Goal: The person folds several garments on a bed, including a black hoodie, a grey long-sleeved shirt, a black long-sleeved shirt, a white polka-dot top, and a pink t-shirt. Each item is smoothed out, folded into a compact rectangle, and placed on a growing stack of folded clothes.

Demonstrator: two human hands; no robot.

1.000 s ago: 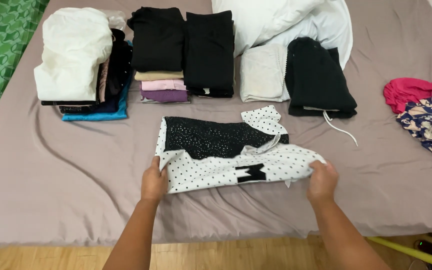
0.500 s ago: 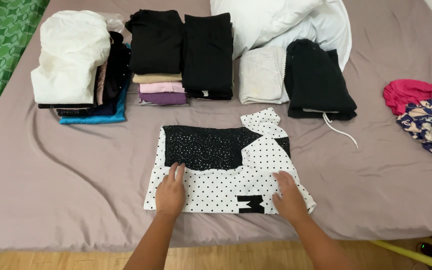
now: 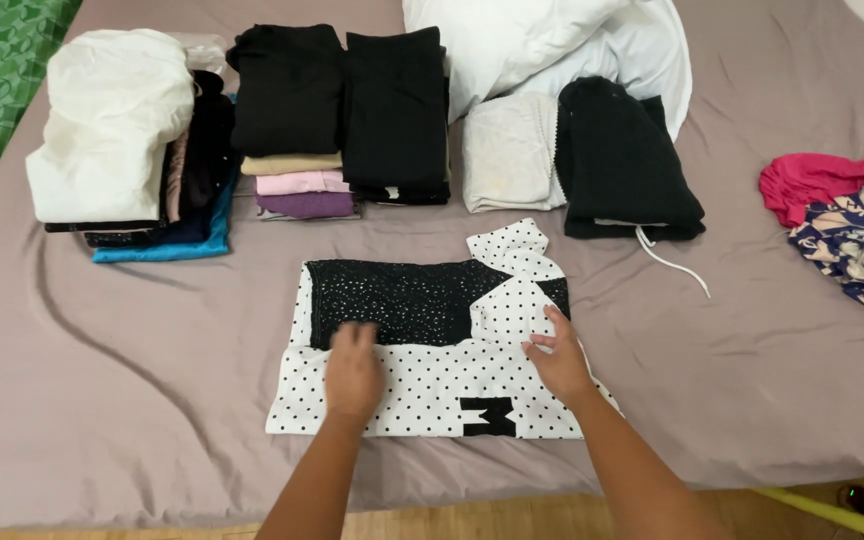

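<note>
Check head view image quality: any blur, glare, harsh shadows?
Head view: left hand is motion-blurred at the fingers; right hand sharper; polka-dot garment and the folded piles crisp; lighting soft and even, no glare; only faint shadows in the sheet wrinkles.

A home bedroom: a bed (image 3: 102, 400) with a mauve sheet, a white pillow (image 3: 542, 40) and stacks of folded clothes (image 3: 352, 110).

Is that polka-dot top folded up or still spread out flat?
Partly folded: the polka-dot top lies doubled into a rectangle, both hands pressing it flat.
</note>
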